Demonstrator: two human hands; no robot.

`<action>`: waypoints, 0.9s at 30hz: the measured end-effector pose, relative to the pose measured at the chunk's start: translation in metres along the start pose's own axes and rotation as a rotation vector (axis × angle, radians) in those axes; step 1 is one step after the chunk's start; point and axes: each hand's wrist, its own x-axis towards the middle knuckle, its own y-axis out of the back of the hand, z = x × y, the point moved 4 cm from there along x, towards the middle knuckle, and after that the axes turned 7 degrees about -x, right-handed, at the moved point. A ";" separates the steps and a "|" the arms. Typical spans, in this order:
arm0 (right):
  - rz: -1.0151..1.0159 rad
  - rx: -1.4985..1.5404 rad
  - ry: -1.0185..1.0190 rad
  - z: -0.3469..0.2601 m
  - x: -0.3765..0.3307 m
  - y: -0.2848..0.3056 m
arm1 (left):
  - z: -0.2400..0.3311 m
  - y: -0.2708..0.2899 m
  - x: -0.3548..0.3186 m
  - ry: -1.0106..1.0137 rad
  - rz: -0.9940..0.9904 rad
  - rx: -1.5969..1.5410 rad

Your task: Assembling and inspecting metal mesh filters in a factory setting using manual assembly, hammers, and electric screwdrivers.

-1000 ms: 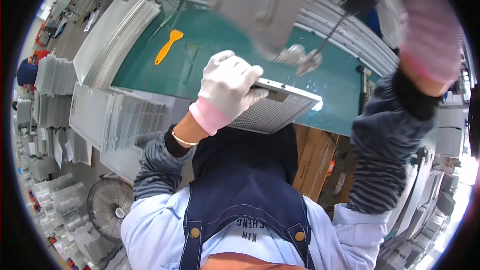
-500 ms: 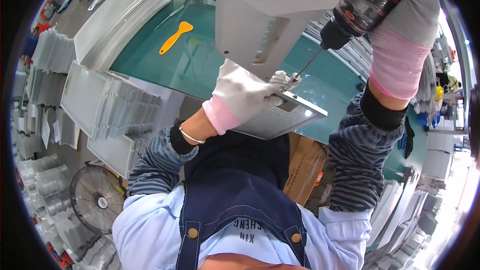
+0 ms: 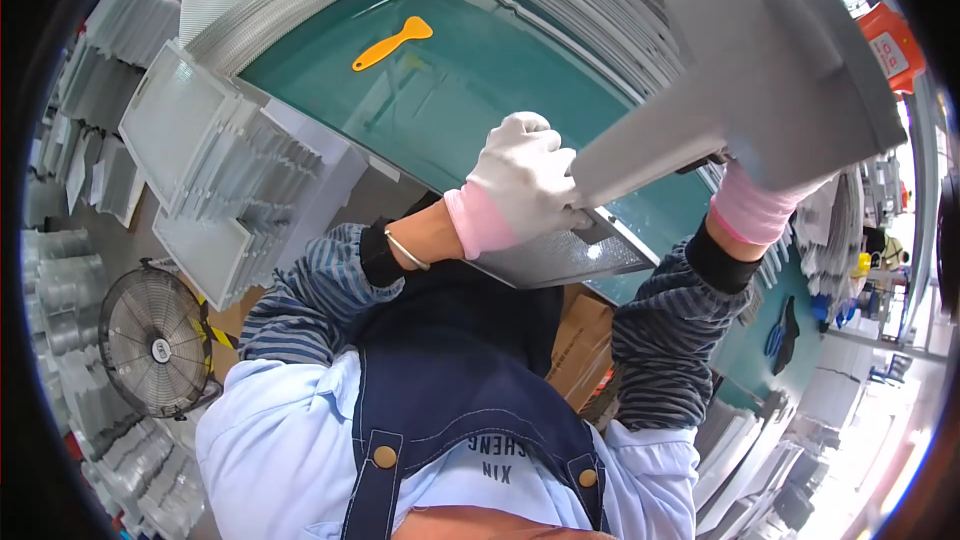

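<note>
My left hand [image 3: 520, 175], in a white glove with a pink cuff, is closed on the upper edge of a silver-framed mesh panel [image 3: 560, 252], tilted over the table's near edge. A large smooth grey housing [image 3: 690, 110] slants across the upper right, its narrow end beside my left fingertips. Whether those fingers also grip it is unclear. My right hand [image 3: 752, 205] shows mostly its pink cuff. The housing hides its fingers and whatever they hold. Past the housing's right side, a red block with a white label [image 3: 890, 48] shows; its kind is unclear.
On the green table [image 3: 470, 90] lie a yellow scraper [image 3: 393, 43] and a thin rod-like tool [image 3: 390, 2]. Stacked mesh panels [image 3: 280, 0] stand at its far left, grey strips [image 3: 560, 10] along its back. More framed panels [image 3: 190, 140] and a fan [image 3: 150, 340] stand left.
The grey housing has swung right and tilted, now covering my right hand. That hand has moved down; its power screwdriver is no longer visible. My left hand stays at the panel's edge.
</note>
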 end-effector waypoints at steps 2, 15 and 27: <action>-0.152 0.194 -0.121 -0.004 -0.003 0.002 | 0.002 0.003 0.004 -0.007 0.039 -0.049; -0.700 0.784 -0.497 -0.011 -0.035 -0.052 | 0.005 0.002 -0.012 -0.030 0.113 -0.114; -0.876 0.668 -0.409 -0.011 -0.006 -0.074 | -0.023 0.040 -0.009 0.129 -0.124 -0.063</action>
